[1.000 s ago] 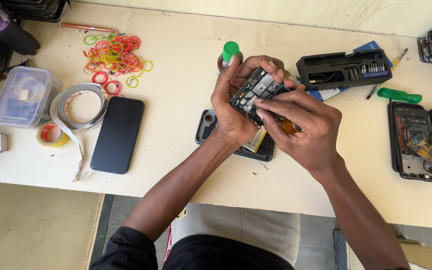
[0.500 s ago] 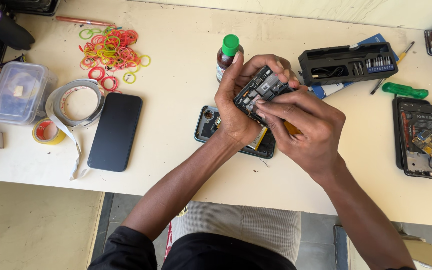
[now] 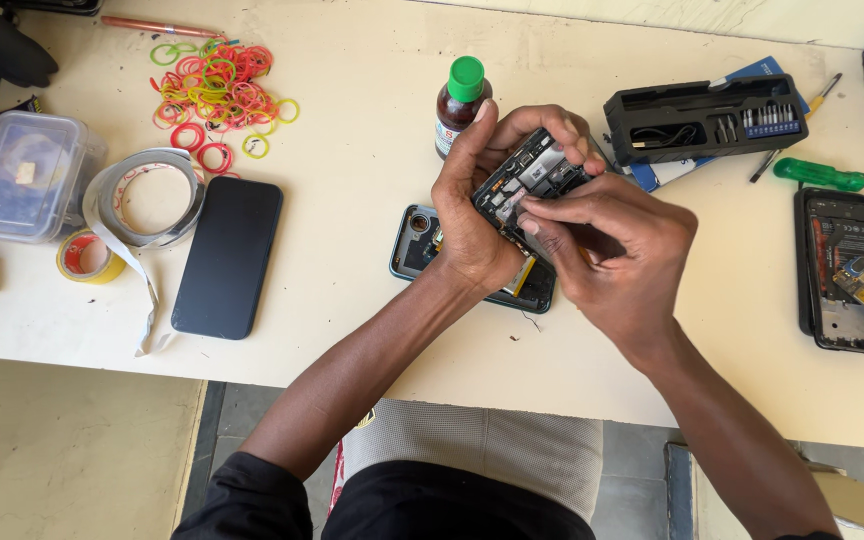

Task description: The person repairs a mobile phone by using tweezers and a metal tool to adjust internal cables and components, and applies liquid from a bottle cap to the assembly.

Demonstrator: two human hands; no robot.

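- Since earlier, both hands sit slightly lower in frame, bottle (image 3: 462, 103) clearer.
- Left hand (image 3: 477, 215) grips opened phone (image 3: 530, 180); right hand (image 3: 617, 260) pinches at it, fingertips hiding the contact.
- Phone shell (image 3: 417, 243) lies half hidden beneath.

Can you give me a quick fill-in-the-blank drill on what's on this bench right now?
1. The left hand grips an opened phone while the ____ hand works on its insides.
2. The small brown bottle has a ____ cap.
3. The black phone lies screen-up beside a roll of ____.
4. The rubber bands lie in a loose ____ on the table.

Missing words: right; green; tape; pile
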